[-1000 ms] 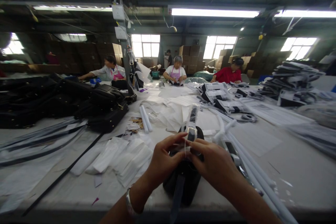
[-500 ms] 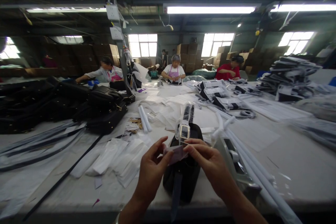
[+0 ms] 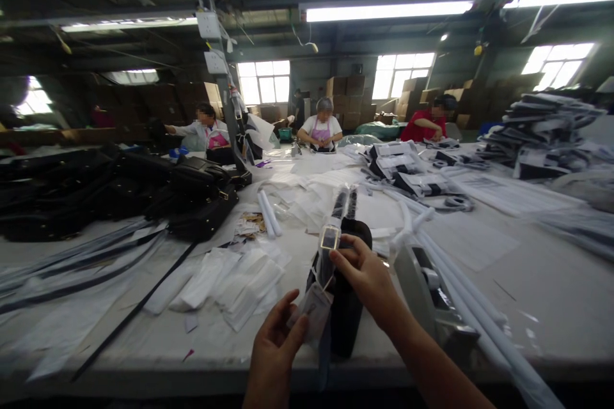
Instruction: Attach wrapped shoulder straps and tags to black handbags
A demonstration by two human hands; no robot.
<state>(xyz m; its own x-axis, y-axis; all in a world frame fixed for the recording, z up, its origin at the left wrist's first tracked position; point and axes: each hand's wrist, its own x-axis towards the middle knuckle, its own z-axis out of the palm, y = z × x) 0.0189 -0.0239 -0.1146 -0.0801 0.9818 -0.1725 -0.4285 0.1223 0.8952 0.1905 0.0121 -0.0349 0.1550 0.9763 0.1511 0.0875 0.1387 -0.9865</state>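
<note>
My left hand (image 3: 278,345) pinches a small pale packet (image 3: 314,312) between thumb and fingers. A thin cord runs from the packet up towards a strap. My right hand (image 3: 368,270) grips that strap beside its gold rectangular buckle (image 3: 329,238), its thumb and fingers closed at the buckle's right edge. Clear film wraps part of the strap. Under both hands stands a black bag (image 3: 352,319) near the table's front edge, partly hidden by the hands and packet. What the packet contains cannot be made out.
A grey tape dispenser (image 3: 425,297) and long white tubes (image 3: 472,307) lie right of the bag. White packing sheets (image 3: 249,287) and dark straps (image 3: 134,310) spread out leftward. Black bags (image 3: 201,198) pile up at the left. Several people work across the table (image 3: 537,319).
My left hand has moved down and nearer with the packet, which now hangs tilted on its cord. My right hand has gone from the packet to the strap by the buckle.
</note>
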